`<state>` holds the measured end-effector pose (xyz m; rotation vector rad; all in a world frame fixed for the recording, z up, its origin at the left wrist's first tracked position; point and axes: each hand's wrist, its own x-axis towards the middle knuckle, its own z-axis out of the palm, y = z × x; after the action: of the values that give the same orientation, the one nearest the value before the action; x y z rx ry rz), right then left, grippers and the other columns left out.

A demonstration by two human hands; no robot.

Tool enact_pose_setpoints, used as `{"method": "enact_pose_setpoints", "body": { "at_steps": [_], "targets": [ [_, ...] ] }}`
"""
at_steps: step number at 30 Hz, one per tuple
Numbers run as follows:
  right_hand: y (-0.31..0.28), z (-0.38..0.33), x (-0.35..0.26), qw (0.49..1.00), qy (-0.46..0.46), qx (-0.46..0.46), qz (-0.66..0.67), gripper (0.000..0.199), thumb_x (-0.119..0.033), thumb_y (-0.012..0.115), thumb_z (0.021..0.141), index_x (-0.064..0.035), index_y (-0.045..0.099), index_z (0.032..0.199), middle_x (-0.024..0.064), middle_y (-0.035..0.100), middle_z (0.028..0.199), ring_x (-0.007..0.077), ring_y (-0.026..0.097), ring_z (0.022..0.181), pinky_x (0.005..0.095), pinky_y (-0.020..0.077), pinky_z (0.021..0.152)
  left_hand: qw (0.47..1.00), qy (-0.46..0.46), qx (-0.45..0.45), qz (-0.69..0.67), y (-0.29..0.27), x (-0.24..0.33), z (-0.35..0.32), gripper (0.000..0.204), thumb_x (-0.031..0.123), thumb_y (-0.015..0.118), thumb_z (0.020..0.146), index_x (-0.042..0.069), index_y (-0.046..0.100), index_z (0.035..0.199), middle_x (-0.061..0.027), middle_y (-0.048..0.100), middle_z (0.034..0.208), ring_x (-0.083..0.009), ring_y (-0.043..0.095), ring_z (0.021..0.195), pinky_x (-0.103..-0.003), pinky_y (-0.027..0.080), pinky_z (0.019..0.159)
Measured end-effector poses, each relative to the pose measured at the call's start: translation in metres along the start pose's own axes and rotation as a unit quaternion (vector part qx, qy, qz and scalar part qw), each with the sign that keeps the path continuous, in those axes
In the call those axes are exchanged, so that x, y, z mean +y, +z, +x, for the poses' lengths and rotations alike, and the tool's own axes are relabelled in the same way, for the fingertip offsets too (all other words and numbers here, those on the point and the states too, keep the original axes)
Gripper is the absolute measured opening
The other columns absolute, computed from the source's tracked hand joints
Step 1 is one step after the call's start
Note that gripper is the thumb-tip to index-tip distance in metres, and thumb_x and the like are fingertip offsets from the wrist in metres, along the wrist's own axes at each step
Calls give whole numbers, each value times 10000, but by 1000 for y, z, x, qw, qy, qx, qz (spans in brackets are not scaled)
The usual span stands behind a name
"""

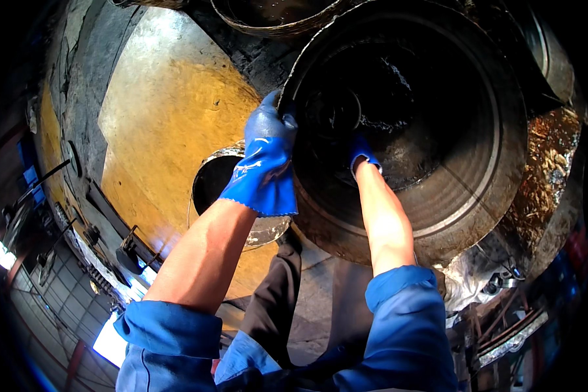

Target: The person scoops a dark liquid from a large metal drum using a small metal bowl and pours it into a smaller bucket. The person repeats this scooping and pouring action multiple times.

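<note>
— Gripping what, that left hand (pixel 268 140)?

— Its blue glove is clamped over the rim of the big dirty drum (pixel 438 215), upper centre of the frame.

— And the right hand (pixel 362 157)?

— Reaching deep inside the drum, toward the black sludge (pixel 372 111) at its bottom; whether it holds anything, I cannot tell.

— Anything nearby?

— A smaller bucket (pixel 209 183) sits left of the drum, on the yellowish floor (pixel 163 117).

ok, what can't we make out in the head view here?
- Right hand: deep inside the big dark drum; fingers lost in shadow, so any grip is unclear.
- Drum bottom: black residue, details unreadable.
- Left hand: fingertips curl over the drum rim, hidden behind it.
- Small metal bucket: mostly covered by the left glove and forearm.
- Second container at top: cut off by the frame edge.
</note>
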<state>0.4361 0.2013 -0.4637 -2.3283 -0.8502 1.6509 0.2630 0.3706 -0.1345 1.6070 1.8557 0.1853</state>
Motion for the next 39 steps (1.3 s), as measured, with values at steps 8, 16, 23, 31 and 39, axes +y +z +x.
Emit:
{"method": "enact_pose_setpoints", "body": {
  "at_steps": [8, 16, 23, 31, 39],
  "targets": [
    [-90, -108, -91, 967, 188, -71, 155, 317, -319, 515, 921, -46, 607, 1054, 138, 705, 793, 179, 608, 578, 288, 462, 532, 1000, -18, -25, -3, -14, 13, -2, 448, 127, 610, 809, 100, 569, 1255, -231, 666, 1027, -386, 642, 960, -447, 516, 824],
    [-248, -266, -166, 954, 10, -97, 282, 370, -292, 556, 955, 24, 579, 1148, 126, 688, 923, 189, 663, 673, 303, 548, 590, 999, -17, -39, -6, -14, 8, -4, 452, 146, 644, 800, 132, 571, 1246, -222, 664, 1048, -385, 636, 977, -452, 512, 846],
    [-336, -309, -274, 962, 46, -47, 263, 323, -258, 647, 907, 10, 609, 1084, 105, 678, 830, 202, 636, 567, 344, 579, 569, 998, -28, -43, -28, -22, 16, -7, 401, 172, 641, 817, 134, 586, 1212, -197, 665, 1065, -380, 632, 983, -457, 505, 853],
    [-330, -251, -402, 976, -59, -50, 202, 315, -228, 616, 920, -32, 568, 1162, 98, 659, 961, 174, 649, 674, 351, 587, 649, 996, -60, -70, -18, -28, 15, -9, 464, 128, 604, 792, 149, 558, 1253, -200, 663, 1064, -378, 637, 964, -451, 521, 831],
    [-288, -163, -462, 984, -166, 67, -21, 363, -262, 503, 958, 77, 564, 1074, 142, 677, 798, 192, 659, 643, 323, 536, 605, 997, -46, -56, -34, -34, 22, -9, 400, 110, 583, 817, 123, 572, 1217, -194, 655, 1081, -377, 639, 951, -451, 515, 831]
  ]
}}
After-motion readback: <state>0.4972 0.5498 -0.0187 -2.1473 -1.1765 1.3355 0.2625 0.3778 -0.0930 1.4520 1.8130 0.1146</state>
